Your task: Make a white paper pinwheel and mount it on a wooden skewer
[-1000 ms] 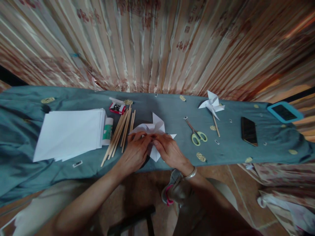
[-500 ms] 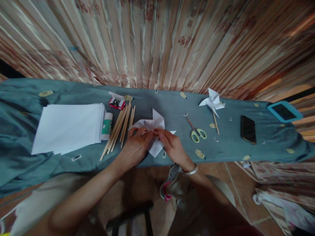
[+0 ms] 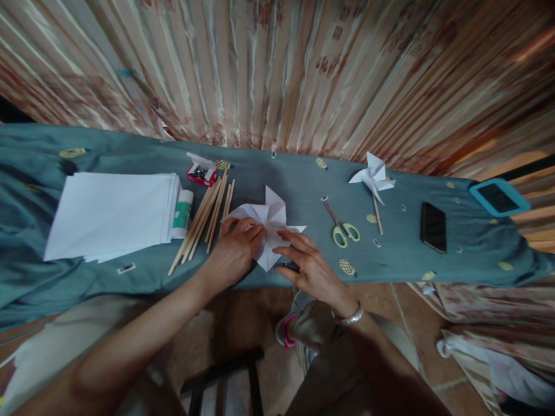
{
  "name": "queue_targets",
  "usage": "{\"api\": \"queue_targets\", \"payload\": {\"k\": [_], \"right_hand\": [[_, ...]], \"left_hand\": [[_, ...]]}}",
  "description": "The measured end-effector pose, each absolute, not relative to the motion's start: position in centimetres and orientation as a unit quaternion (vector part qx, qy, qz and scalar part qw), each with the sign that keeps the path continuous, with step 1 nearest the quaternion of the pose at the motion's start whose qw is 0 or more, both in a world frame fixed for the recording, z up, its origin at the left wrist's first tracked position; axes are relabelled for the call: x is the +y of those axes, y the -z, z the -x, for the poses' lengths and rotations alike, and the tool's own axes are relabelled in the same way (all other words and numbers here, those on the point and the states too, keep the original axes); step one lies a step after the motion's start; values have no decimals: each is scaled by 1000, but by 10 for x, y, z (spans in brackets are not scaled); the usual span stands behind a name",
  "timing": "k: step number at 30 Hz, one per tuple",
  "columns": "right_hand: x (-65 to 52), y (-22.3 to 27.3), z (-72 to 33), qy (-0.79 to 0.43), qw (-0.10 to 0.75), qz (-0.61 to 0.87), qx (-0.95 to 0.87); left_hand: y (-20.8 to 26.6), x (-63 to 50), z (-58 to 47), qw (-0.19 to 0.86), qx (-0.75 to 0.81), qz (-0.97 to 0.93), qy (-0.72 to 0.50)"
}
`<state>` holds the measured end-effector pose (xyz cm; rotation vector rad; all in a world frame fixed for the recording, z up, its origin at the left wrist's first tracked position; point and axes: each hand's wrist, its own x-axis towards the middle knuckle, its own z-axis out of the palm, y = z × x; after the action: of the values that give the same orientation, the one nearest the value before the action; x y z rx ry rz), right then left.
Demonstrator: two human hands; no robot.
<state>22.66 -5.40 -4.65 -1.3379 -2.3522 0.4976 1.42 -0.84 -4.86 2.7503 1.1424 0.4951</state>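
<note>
A white paper pinwheel (image 3: pixel 272 216) lies near the table's front edge, its blades folded in toward the centre. My left hand (image 3: pixel 236 248) is closed on its left side, fingers bent over the paper near the middle; the thumb is hidden. My right hand (image 3: pixel 306 263) is beside the pinwheel's right side with fingers spread apart and nothing held. Just left of my left hand lie several wooden sticks (image 3: pixel 203 216). Scissors (image 3: pixel 342 230) with yellow-green handles rest to the right of my right hand.
Left are a stack of white paper (image 3: pixel 113 214), a glue stick (image 3: pixel 182 214) and an open red box of small metal pieces (image 3: pixel 202 172). Right are a pinwheel on a stick (image 3: pixel 375 178), a black phone (image 3: pixel 433 226) and a blue-framed tablet (image 3: pixel 498 196). A curtain (image 3: pixel 260 75) hangs behind the table.
My right hand has let go of the pinwheel's centre and drawn back to the right, its fingers opening. My left hand stays on the paper. The view has shifted slightly.
</note>
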Motion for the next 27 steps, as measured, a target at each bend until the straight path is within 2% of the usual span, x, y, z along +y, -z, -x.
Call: {"api": "queue_targets", "payload": {"k": [12, 18, 27], "right_hand": [[-53, 45, -223, -136, 194, 468, -851], [-52, 48, -227, -166, 191, 465, -848], [-50, 48, -220, -153, 226, 460, -845]], "left_hand": [[50, -8, -13, 46, 373, -914, -152], [49, -8, -14, 43, 376, -913, -149], [51, -9, -13, 29, 379, -914, -143]]}}
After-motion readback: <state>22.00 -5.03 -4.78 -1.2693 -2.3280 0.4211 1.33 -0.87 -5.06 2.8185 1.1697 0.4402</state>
